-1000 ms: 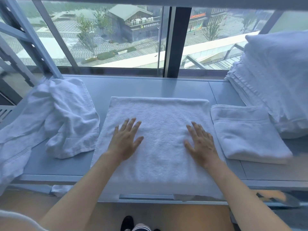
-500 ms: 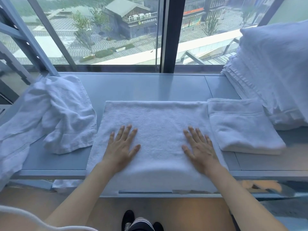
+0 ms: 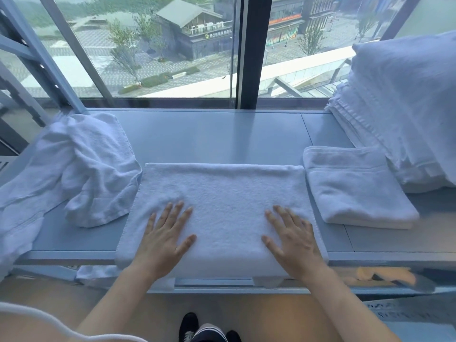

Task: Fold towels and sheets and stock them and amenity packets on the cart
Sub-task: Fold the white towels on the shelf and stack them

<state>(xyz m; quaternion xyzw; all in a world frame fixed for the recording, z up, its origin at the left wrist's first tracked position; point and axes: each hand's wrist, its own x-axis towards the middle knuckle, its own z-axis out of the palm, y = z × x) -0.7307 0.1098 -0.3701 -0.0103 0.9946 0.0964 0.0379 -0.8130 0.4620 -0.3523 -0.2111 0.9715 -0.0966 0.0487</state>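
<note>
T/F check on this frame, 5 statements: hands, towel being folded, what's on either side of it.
1. Both hands lie flat with straight fingers on the middle towel. True: left hand and right hand press on it.
2. The right hand pinches a corner of the towel. False: its fingers are spread flat on top.
3. A folded towel lies to the right of the middle towel. True.
4. The crumpled towel to the left is neatly folded. False: it lies bunched and unfolded.
5. The stack of linens stands at the left end of the ledge. False: it is at the far right.
</note>
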